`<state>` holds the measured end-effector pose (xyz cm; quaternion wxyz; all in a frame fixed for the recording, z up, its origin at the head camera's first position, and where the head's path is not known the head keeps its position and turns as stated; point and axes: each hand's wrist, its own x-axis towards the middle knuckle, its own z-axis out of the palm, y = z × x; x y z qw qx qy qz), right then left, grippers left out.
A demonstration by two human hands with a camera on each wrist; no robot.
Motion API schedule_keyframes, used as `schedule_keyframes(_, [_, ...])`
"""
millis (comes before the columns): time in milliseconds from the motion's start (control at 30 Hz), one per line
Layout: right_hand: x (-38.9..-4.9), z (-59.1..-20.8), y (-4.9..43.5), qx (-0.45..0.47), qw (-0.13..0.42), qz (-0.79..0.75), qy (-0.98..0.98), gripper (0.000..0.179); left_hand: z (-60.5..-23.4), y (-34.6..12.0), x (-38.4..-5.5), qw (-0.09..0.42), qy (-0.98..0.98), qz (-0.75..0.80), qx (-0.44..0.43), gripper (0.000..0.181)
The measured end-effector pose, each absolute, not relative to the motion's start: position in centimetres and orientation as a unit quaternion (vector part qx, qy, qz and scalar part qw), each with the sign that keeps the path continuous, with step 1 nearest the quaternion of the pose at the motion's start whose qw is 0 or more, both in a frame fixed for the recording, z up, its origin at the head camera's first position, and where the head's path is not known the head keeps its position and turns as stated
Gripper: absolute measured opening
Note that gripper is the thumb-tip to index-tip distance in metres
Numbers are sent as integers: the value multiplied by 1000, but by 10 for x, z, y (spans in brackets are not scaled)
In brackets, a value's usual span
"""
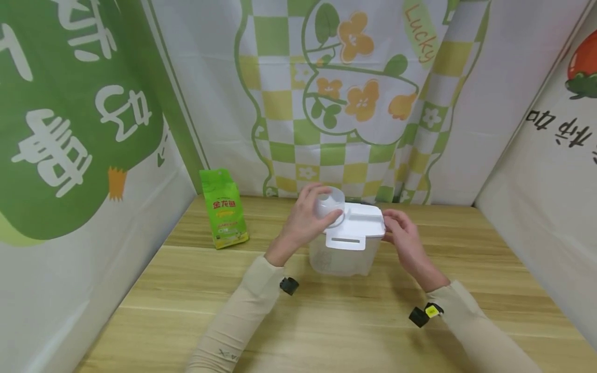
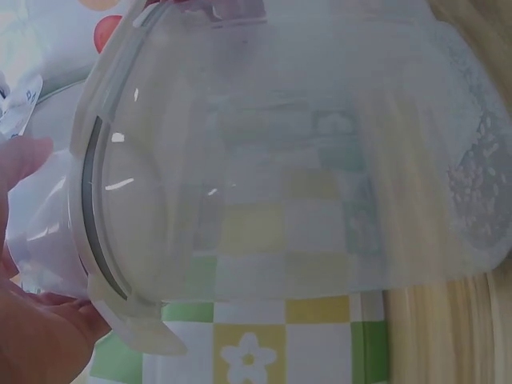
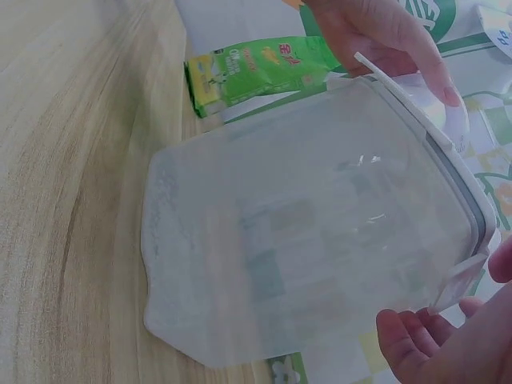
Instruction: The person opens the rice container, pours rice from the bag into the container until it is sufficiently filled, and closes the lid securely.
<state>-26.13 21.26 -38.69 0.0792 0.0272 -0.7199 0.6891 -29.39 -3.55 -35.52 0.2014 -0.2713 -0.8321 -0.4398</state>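
A translucent storage box (image 1: 342, 261) with a white lid (image 1: 366, 221) stands upright on the table. Its front latch (image 1: 345, 242) sticks outward. My left hand (image 1: 300, 220) holds a clear round cup (image 1: 332, 199) at the lid's left end, thumb and fingers on opposite sides. At the lid's right end, my right hand (image 1: 407, 239) pinches the side latch (image 3: 458, 286), fingers curled beneath and thumb above. Small white grains (image 2: 480, 180) show at the bottom of the box in the left wrist view.
A green bag (image 1: 226, 210) with yellow at its base stands left of the box. The wooden table (image 1: 326, 326) meets a patterned cloth (image 1: 298, 124) at the back. Printed walls rise on the left and right.
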Motion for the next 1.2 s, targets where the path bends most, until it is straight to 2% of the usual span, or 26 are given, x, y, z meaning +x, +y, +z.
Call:
schedule_keyframes(567, [-258, -389, 214, 40, 78, 675, -732, 30, -357, -46, -305, 209, -822, -418, -325, 40])
schedule_keyframes(900, [-255, -394, 208, 50, 92, 675, -730, 24, -356, -48, -307, 220, -820, -418, -324, 40])
schedule_keyframes(1200, [-251, -395, 207, 54, 82, 673, -734, 24, -357, -49, -309, 246, -822, -406, -313, 38])
